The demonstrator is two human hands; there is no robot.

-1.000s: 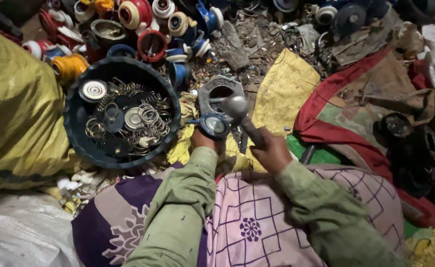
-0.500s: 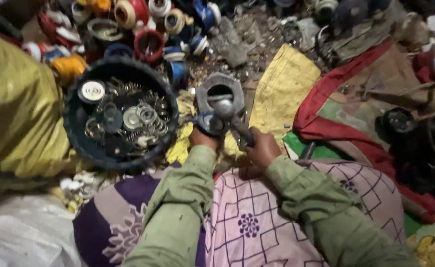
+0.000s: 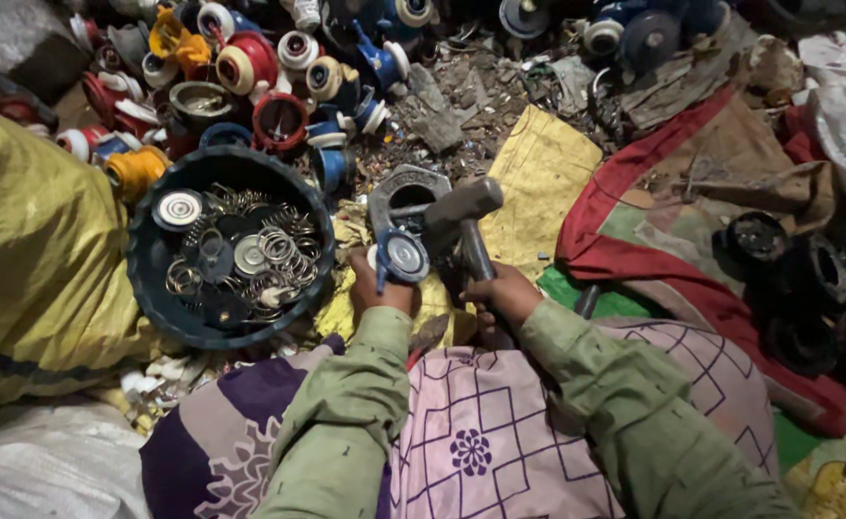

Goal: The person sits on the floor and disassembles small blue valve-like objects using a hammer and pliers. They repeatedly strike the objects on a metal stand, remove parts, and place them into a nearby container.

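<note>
My right hand (image 3: 502, 296) grips the handle of a metal hammer (image 3: 459, 213), its head raised just above a grey ring-shaped metal block (image 3: 396, 188). My left hand (image 3: 377, 292) holds a small blue round part with a white and metal centre (image 3: 402, 256) upright against the front of that block. Both sleeves are olive green. My lap is covered by a pink and purple patterned cloth (image 3: 461, 442).
A dark round tub (image 3: 150, 294) full of metal rings, springs and discs sits left of my hands. A heap of red, blue, yellow and white round parts (image 3: 269, 77) lies behind it. Yellow sacking (image 3: 29, 259) is at left, red cloth (image 3: 653, 259) and black parts (image 3: 788, 288) at right.
The hammer head has lifted off the blue part and swung up to the right. My left hand keeps the blue part in the same place.
</note>
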